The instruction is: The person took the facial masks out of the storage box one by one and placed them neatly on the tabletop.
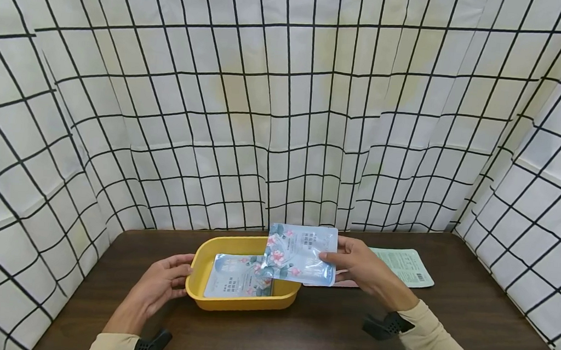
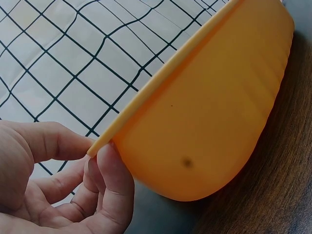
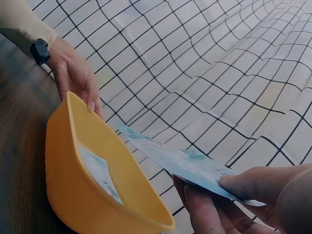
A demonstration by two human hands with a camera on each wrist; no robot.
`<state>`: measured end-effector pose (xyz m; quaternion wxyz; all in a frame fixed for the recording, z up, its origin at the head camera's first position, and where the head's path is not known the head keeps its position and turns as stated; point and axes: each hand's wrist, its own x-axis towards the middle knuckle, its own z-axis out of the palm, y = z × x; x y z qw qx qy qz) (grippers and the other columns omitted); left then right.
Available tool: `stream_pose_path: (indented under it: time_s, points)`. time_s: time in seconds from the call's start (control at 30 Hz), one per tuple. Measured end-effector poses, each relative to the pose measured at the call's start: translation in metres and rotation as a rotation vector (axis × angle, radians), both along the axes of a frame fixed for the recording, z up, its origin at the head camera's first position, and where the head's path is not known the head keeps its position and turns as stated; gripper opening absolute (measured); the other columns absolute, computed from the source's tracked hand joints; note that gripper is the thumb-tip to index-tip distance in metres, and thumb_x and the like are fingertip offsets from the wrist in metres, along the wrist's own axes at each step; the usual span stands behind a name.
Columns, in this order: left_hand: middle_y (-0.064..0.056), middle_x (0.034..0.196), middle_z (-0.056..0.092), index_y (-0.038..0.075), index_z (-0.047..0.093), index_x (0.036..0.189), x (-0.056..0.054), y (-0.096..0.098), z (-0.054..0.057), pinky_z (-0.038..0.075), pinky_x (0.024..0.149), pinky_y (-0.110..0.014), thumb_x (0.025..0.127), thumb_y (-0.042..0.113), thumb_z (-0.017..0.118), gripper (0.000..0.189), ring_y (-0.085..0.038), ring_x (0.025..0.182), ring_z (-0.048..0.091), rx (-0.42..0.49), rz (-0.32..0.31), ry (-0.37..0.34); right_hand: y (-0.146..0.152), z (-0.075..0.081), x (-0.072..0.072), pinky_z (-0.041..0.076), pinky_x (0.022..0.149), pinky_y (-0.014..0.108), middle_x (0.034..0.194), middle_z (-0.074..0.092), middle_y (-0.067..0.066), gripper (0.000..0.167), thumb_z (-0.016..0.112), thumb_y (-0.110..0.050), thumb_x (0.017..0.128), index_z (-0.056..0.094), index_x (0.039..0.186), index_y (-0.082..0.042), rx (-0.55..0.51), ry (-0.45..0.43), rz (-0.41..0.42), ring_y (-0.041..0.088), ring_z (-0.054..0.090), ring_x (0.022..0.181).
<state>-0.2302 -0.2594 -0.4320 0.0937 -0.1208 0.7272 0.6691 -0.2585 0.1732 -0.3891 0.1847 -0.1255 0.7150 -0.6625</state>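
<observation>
Just below the head view's centre, the right hand (image 1: pixel 366 267) pinches a glossy, pale-blue, floral flat packet (image 1: pixel 299 253) by its right edge; the left hand (image 1: pixel 159 284) pinches a yellow plastic oblong basin (image 1: pixel 245 305). The packet seems light, bendable, slick: edges suit gripping.

You are in a small booth-like workspace, with wavy white sheeting (image 1: pixel 311 98) marked in a black grid behind your desk (image 1: pixel 267 341) and along both sides. The desk has a dark brown wood-grain top, and the black wrist-worn devices (image 1: pixel 381 327) suit a recording set-up. You cannot tell whether a home, lab or office lies beyond.
</observation>
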Motion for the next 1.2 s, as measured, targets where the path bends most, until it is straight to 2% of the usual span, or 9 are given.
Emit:
stream_pose_path:
  time_s: [0.27, 0.5, 0.67, 1.2]
  points:
    - [-0.014, 0.12, 0.064, 0.0, 0.045, 0.146, 0.0, 0.0, 0.0, 0.056, 0.075, -0.036, 0.1, 0.013, 0.062, 0.051, -0.024, 0.091, 0.064, 0.009, -0.003, -0.006, 0.022, 0.002, 0.008, 0.061, 0.075, 0.043, 0.111, 0.073, 0.014, 0.063, 0.073, -0.017, 0.094, 0.044, 0.146, 0.002, 0.006, -0.017, -0.013, 0.028, 0.075, 0.089]
    - [-0.014, 0.12, 0.063, 0.0, 0.045, 0.146, -0.001, 0.001, 0.0, 0.056, 0.075, -0.036, 0.1, 0.014, 0.062, 0.051, -0.024, 0.091, 0.064, 0.004, -0.005, 0.0, 0.041, -0.002, 0.011, 0.061, 0.076, 0.042, 0.112, 0.074, 0.013, 0.065, 0.071, -0.015, 0.095, 0.04, 0.148, 0.004, -0.004, 0.001, 0.0, 0.027, 0.074, 0.091]
    - [-0.013, 0.119, 0.064, -0.001, 0.046, 0.145, -0.001, 0.0, 0.0, 0.056, 0.075, -0.035, 0.099, 0.013, 0.061, 0.05, -0.024, 0.09, 0.064, 0.007, -0.001, 0.001, 0.051, -0.006, 0.015, 0.061, 0.074, 0.042, 0.11, 0.074, 0.012, 0.067, 0.071, -0.015, 0.095, 0.037, 0.149, 0.004, -0.004, -0.018, 0.004, 0.027, 0.074, 0.091]
    - [-0.014, 0.12, 0.064, -0.002, 0.047, 0.144, -0.001, 0.0, -0.001, 0.057, 0.073, -0.036, 0.1, 0.012, 0.062, 0.049, -0.024, 0.091, 0.064, -0.004, -0.003, 0.016, 0.093, -0.028, 0.028, 0.06, 0.079, 0.047, 0.116, 0.072, 0.015, 0.06, 0.066, -0.014, 0.098, 0.037, 0.147, 0.007, 0.0, -0.085, 0.075, 0.03, 0.073, 0.099]
